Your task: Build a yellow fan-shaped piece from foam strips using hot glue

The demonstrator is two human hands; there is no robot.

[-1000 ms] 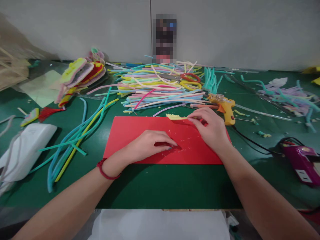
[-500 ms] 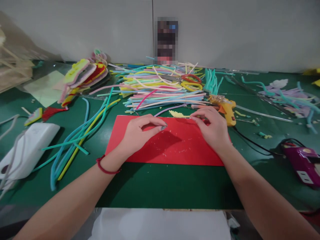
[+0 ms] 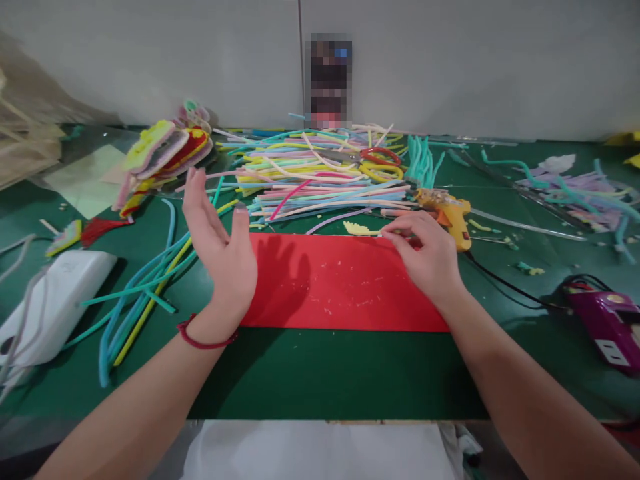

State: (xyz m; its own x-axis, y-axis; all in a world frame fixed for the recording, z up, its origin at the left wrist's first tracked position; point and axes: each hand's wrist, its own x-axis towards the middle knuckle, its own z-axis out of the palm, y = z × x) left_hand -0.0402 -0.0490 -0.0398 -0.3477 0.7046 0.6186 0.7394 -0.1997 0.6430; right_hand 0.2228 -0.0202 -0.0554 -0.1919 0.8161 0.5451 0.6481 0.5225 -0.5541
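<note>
Yellow piece [image 3: 357, 229]: at the far edge of the red board [image 3: 320, 287], right of its middle, fluted end pointing left.
Fluted end: looks formed, I judge; what is left to do on it cannot be told.
Right hand [image 3: 423, 253]: thumb and fingers pinched on the piece's narrow end.
Left hand [image 3: 220, 250]: spread wide at the board's left end, holding nothing.
Strands [image 3: 330, 195]: heaped beyond the board, seemingly unworked, with scissors [image 3: 361, 159] on top.
Glue gun [image 3: 456, 220]: near the board's far right corner.
Table [image 3: 340, 373]: green, running out past the board on every side.
Wall [image 3: 200, 60]: plain grey, behind the heap beyond the board.
</note>
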